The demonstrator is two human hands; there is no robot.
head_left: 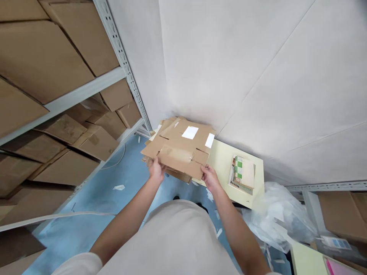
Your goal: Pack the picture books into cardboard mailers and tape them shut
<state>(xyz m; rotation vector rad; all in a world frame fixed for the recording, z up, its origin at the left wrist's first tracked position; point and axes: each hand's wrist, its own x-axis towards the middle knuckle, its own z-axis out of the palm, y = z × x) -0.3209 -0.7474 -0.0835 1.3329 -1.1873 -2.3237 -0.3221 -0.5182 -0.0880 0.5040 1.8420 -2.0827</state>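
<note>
A flattened cardboard box (pixel 177 147) with white labels and a strip of clear tape lies on top of more flattened cardboard (pixel 179 175). At its near left edge, my left hand (pixel 156 170) is closed on the cardboard, its fingertips hidden underneath. My right hand (pixel 210 178) pinches the near right corner between thumb and fingers. The stack rests at the left end of a pale yellow table (pixel 222 152) against the wall. Whether the top sheet is lifted off the stack at the near edge, I cannot tell.
Books (pixel 243 173) lie on the table to the right. Beyond them bulges clear plastic wrap (pixel 282 214). Metal shelving (pixel 86 91) filled with cardboard boxes (pixel 67 170) stands on the left. Paper scraps (pixel 119 187) litter the blue floor (pixel 106 194). A white wall (pixel 229 57) rises behind.
</note>
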